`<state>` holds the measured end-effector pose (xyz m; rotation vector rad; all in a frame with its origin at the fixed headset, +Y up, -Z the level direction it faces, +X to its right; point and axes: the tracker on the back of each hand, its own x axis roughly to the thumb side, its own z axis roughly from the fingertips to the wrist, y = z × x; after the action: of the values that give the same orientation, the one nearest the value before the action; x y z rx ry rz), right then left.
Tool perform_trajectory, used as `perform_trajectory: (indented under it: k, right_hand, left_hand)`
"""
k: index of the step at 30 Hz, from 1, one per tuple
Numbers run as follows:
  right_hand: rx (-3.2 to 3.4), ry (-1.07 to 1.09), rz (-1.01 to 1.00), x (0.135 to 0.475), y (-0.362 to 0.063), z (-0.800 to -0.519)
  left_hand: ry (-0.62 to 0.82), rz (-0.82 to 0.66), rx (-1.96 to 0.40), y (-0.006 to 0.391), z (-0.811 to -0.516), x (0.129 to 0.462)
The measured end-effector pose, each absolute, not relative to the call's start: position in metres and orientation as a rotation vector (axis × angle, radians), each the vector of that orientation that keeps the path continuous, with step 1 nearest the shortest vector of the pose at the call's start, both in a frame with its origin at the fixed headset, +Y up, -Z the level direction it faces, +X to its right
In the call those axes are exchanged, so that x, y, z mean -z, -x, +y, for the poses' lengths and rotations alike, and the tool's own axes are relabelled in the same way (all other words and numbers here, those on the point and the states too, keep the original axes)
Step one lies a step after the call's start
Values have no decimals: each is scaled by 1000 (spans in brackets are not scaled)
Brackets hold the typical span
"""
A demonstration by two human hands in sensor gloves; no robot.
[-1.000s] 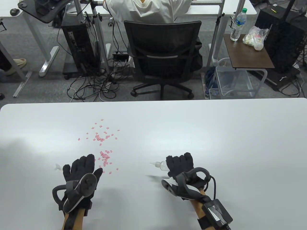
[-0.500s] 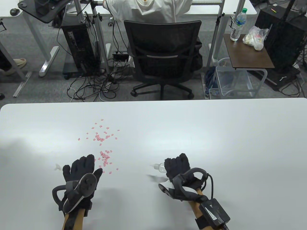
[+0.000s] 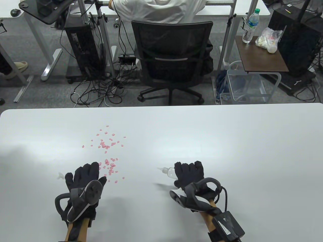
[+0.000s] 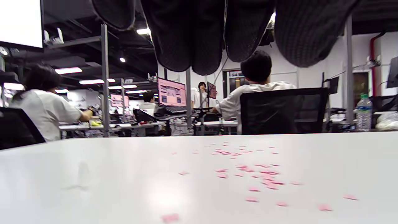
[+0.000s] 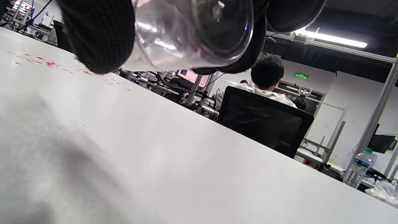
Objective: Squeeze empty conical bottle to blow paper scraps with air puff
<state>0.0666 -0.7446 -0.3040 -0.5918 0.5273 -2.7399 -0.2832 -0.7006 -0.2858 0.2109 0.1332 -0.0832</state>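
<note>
Pink paper scraps (image 3: pixel 107 146) lie scattered on the white table (image 3: pixel 202 141), left of centre, with a nearer cluster (image 3: pixel 111 166). My right hand (image 3: pixel 188 171) grips a clear, empty conical bottle (image 3: pixel 169 172) just above the table, its nozzle pointing left toward the scraps and well short of them. In the right wrist view the bottle (image 5: pixel 192 34) sits between my fingers (image 5: pixel 99 37). My left hand (image 3: pixel 84 175) is open and empty, palm down, at the near edge of the scraps. In the left wrist view its fingers (image 4: pixel 202 34) hang above the scraps (image 4: pixel 248 169).
A small clear piece (image 3: pixel 60 175) lies just left of my left hand. Beyond the table's far edge a person sits in a black office chair (image 3: pixel 174 58). A side table (image 3: pixel 260 54) with a water bottle stands at the far right.
My right hand dipped slightly nearer and left with the bottle, then came back to about where it was. My left hand tilted a little. The scraps have not visibly moved.
</note>
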Motion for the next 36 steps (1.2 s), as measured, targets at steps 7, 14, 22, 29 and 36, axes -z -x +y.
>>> perform_trajectory:
  k: [7, 14, 22, 29, 36]
  right_hand:
    - [2827, 591, 599, 304, -79, -740]
    - [2860, 550, 603, 308, -86, -739]
    - [2870, 546, 638, 307, -88, -736]
    - [2854, 578, 654, 307, -85, -740]
    - [2863, 573, 655, 306, -85, -740]
  left_hand:
    - [-186, 246, 116, 329, -688, 309]
    - [-84, 382, 208, 379, -695, 341]
    - [30, 494, 249, 414, -734, 360]
    - [34, 453, 262, 413, -756, 367]
    - [47, 437, 289, 404, -755, 370]
